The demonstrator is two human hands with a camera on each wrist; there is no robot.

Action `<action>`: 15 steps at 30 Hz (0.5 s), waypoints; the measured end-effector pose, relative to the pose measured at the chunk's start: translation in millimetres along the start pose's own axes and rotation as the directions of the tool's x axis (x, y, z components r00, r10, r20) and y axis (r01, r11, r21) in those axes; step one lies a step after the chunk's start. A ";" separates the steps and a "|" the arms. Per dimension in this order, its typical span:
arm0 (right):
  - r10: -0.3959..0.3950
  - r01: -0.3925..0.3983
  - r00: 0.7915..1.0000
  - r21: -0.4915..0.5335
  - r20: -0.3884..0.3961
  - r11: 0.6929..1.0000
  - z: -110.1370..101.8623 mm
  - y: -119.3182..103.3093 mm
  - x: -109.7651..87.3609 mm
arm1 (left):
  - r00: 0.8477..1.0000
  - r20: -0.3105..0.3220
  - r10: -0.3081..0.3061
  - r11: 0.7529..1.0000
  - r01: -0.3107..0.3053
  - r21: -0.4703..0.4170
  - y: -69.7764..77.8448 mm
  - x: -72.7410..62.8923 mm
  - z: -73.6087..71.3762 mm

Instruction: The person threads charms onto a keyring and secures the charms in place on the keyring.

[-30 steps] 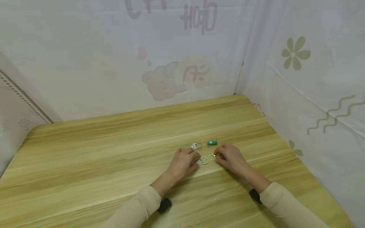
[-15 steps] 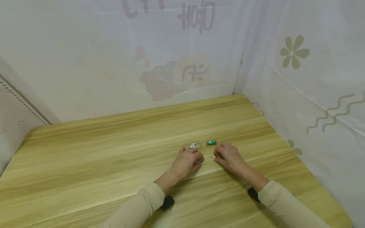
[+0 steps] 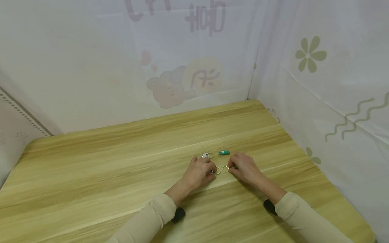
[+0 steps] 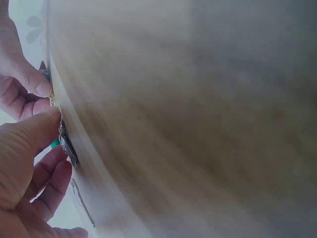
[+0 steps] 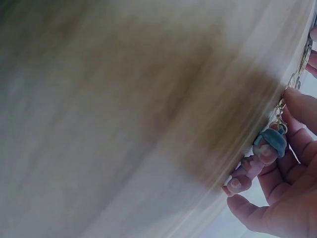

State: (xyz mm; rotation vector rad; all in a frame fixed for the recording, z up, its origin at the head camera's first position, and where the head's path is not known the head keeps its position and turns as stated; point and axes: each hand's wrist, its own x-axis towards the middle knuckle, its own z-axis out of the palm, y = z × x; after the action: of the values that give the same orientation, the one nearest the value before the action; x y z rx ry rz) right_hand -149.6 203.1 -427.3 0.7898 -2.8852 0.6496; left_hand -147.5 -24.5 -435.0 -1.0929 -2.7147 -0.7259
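The charm (image 5: 254, 166) is running roughly left-right, its ring (image 3: 223, 169) pointing left (toward the keychain (image 4: 69, 148)). The right hand (image 3: 244, 168) is pinching its chain (image 5: 280, 113) at the table (image 3: 121, 162); the left hand (image 3: 199, 172) is pinching the keychain, now hiding metal that was showing earlier.

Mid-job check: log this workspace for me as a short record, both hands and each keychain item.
left hand: left hand pinches the near silver keychain, gold ring exposed
right hand: right hand holds the blue-capped figurine keychain near its clasp, ring exposed
ring gap: the two rings face each other, apparently just apart
far left: far silver keychain, lying beyond the left hand, ring toward the right
far right: green charm, lying apart from that keychain
surface: wood-grain table
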 end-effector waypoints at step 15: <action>0.068 -0.068 0.997 0.016 0.041 0.998 -0.1 -0.4 1.8 | 0.998 -0.065 0.005 0.999 -0.002 0.050 4.8 1.5 7.8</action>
State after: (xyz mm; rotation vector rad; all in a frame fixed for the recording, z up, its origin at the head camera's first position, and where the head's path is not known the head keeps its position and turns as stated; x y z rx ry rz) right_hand -150.9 202.0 -426.8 0.7179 -2.9583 0.6747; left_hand -144.8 -16.8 -439.6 -1.0437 -2.6606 -0.6778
